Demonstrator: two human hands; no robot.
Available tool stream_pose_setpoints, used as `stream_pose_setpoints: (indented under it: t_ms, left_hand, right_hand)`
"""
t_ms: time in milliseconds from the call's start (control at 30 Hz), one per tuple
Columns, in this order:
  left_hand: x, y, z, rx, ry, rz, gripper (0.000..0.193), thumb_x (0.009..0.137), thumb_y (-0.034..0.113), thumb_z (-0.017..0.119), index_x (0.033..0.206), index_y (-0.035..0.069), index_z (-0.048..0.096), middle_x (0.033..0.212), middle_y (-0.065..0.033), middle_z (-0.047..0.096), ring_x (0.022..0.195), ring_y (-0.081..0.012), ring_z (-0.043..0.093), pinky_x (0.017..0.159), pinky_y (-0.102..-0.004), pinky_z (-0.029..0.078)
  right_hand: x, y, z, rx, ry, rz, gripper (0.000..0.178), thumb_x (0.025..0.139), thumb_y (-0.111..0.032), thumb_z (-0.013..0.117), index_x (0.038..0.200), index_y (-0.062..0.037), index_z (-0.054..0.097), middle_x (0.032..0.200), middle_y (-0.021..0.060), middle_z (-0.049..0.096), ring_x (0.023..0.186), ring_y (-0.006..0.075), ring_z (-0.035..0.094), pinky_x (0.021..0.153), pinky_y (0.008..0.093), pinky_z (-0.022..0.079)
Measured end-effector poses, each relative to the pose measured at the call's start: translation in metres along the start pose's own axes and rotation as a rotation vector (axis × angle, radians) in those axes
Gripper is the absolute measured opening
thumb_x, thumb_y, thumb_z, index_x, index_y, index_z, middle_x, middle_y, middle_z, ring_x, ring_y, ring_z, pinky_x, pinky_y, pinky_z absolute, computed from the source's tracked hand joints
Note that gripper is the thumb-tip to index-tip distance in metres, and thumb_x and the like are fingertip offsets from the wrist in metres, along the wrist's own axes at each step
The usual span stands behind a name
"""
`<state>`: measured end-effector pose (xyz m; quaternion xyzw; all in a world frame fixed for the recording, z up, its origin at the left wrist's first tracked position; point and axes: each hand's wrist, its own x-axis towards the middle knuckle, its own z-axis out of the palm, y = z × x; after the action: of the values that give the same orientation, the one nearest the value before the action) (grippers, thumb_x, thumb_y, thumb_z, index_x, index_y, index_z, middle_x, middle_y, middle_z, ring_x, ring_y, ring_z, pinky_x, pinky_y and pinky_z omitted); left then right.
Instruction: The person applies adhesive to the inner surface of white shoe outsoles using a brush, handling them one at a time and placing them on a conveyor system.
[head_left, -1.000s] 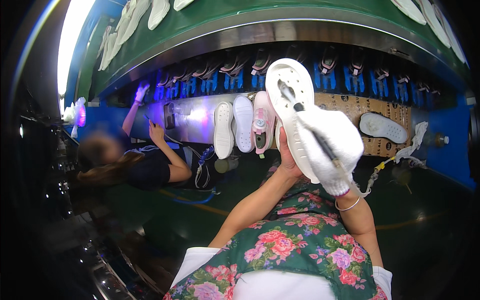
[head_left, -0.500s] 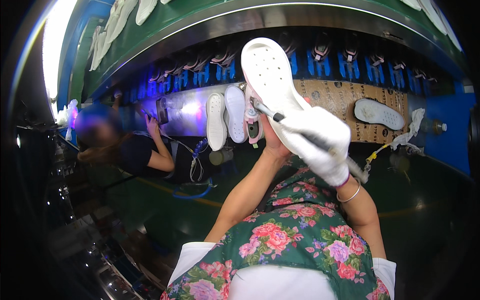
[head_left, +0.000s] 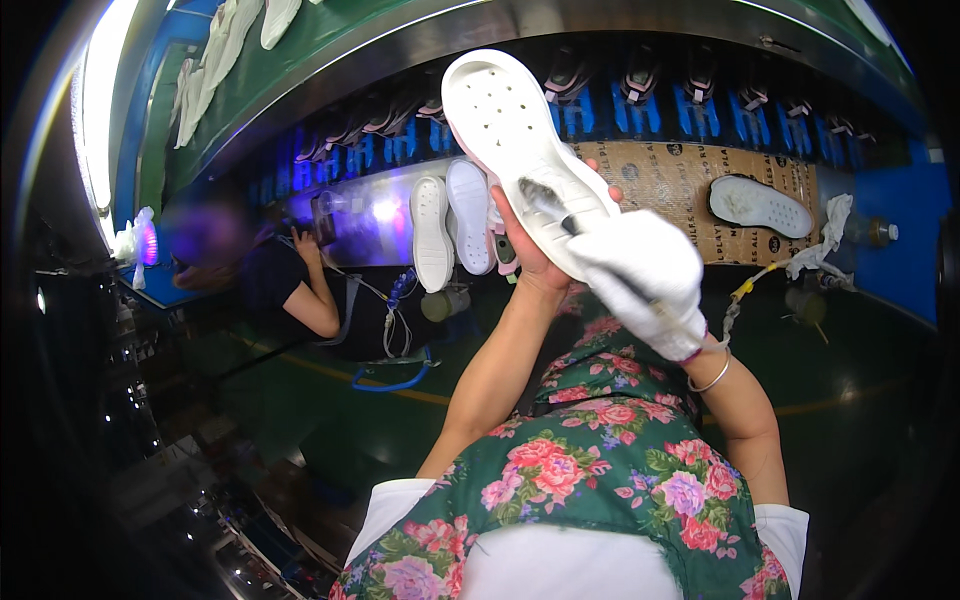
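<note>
A white shoe sole point(head_left: 500, 110), its inner side with several small holes facing me, is held up by its middle in my bare left hand point(head_left: 532, 245). My left fingers wrap round it from beneath, with fingertips showing at its right edge. In a white knit glove, my right hand point(head_left: 645, 285) is closed round the handle of a brush point(head_left: 542, 196). Blurred by motion, the brush head lies over the inside of the sole at its middle. My right palm and the sole's near end overlap, so that end is partly hidden.
Two more soles, one white point(head_left: 431, 235) and one pale lavender point(head_left: 469, 215), lie left of my hands. A white-lined sole point(head_left: 760, 206) rests on brown cardboard point(head_left: 690, 185). Shoes on blue holders point(head_left: 697, 110) line the far side. A co-worker point(head_left: 290, 285) sits at left.
The brush has gone from the sole's left edge to its inner surface. The sole has shifted left and slightly away from me, uncovering part of the cardboard.
</note>
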<state>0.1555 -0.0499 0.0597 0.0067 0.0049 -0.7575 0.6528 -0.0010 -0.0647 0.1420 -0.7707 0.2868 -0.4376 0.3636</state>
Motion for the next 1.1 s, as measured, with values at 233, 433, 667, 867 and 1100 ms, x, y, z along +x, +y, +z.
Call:
stream_pose_setpoints:
  t_ms: [233,433,667,867,1100]
  left_hand:
    - [-0.007,0.014,-0.009,0.172,0.073,-0.026,0.097,0.078,0.083,0.063,0.152,0.025,0.037,0.138,-0.0208,0.050,0.110,-0.0482,0.058,0.085,-0.0633,0.056]
    - [-0.002,0.023,-0.003,0.148,0.085,-0.140,0.105,0.074,0.087,0.063,0.149,0.017,0.038,0.132,-0.0158,0.048,0.094,-0.0338,0.050,0.079,-0.0470,0.047]
    - [0.017,0.042,0.008,0.282,-0.095,-0.291,0.111,0.073,0.087,0.062,0.152,0.013,0.037,0.119,-0.0201,0.053,0.079,-0.0263,0.050,0.069,-0.0379,0.042]
    - [0.025,0.044,0.010,0.282,-0.123,-0.363,0.111,0.075,0.086,0.062,0.152,0.009,0.038,0.116,-0.0234,0.053,0.080,-0.0268,0.053,0.065,-0.0369,0.043]
    - [0.036,0.053,0.025,0.343,0.052,-0.493,0.097,0.081,0.075,0.059,0.153,0.012,0.041,0.125,-0.0310,0.051,0.090,-0.0363,0.054,0.065,-0.0397,0.044]
  right_hand:
    - [-0.013,0.014,-0.004,0.193,-0.058,0.191,0.019,0.076,-0.004,0.080,0.095,-0.0072,0.079,0.088,0.0100,0.075,0.080,0.0257,0.072,0.074,0.0341,0.056]
    - [-0.022,-0.002,0.003,0.161,-0.186,0.003,0.025,0.079,-0.005,0.079,0.103,-0.0126,0.080,0.090,0.0070,0.074,0.084,0.0245,0.072,0.074,0.0352,0.057]
    - [-0.018,-0.001,0.001,0.031,-0.155,-0.066,0.023,0.078,-0.004,0.078,0.100,-0.0112,0.078,0.095,0.0077,0.075,0.084,0.0280,0.072,0.073,0.0370,0.057]
    - [-0.015,-0.007,-0.007,0.235,-0.138,0.150,0.017,0.080,-0.008,0.081,0.097,-0.0099,0.079,0.094,0.0075,0.077,0.084,0.0232,0.074,0.077,0.0343,0.058]
    - [-0.027,0.000,-0.002,-0.183,-0.189,-0.232,0.041,0.076,-0.002,0.077,0.116,-0.0123,0.075,0.105,0.0104,0.075,0.092,0.0279,0.072,0.079,0.0399,0.057]
